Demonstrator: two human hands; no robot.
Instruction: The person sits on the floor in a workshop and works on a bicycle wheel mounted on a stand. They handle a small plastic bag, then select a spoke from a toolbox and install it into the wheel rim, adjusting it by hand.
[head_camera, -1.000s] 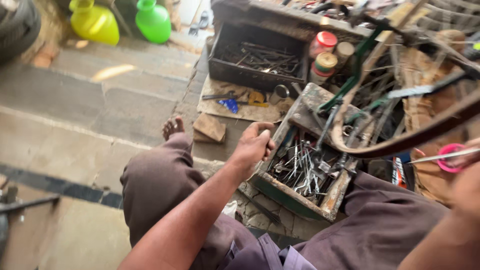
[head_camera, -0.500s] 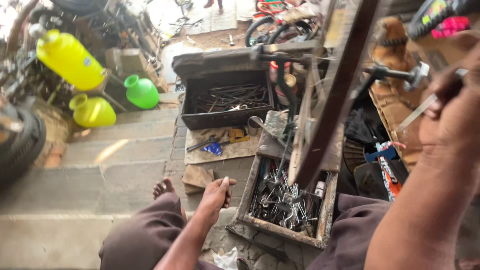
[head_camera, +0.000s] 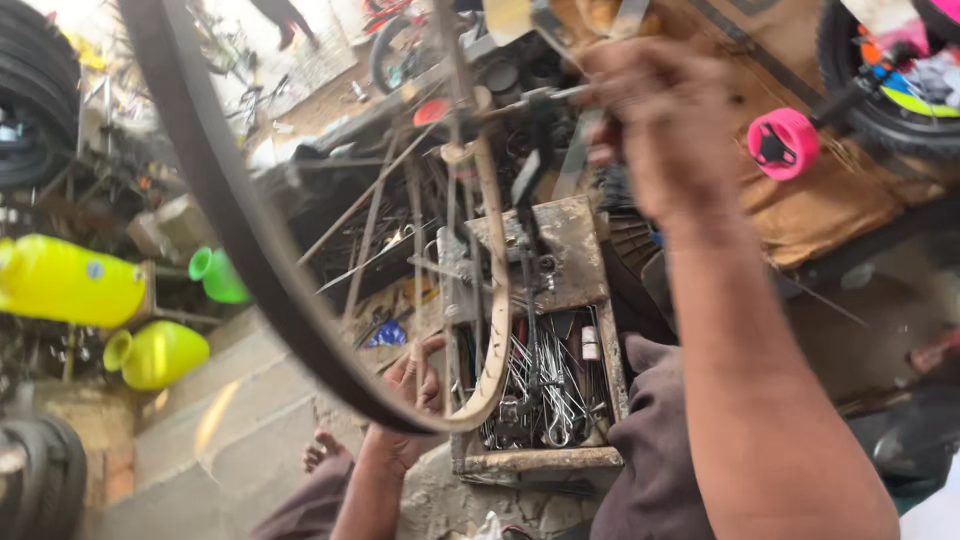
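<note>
Bike wheel (head_camera: 250, 250) held up in front of the camera, rim w/ spokes running to the hub (head_camera: 455, 150). Right hand (head_camera: 660, 130) is up top, clenched around a thin tool or axle end at the hub; blurred, can't tell which. Left hand (head_camera: 410, 385) is low, at the rim's bottom edge, just beside the wooden box (head_camera: 530, 460) of spanners and spokes; fingers look curled, but whether they grip the rim can't be told.

Step in hand, as I read it: working on the hub/spokes w/ the wheel propped over the box. Next move likely calls for steadying the rim w/ the left hand while the right turns at the hub. Yellow jugs (head_camera: 70, 285) and green one (head_camera: 220, 275) sit well off to the left.
</note>
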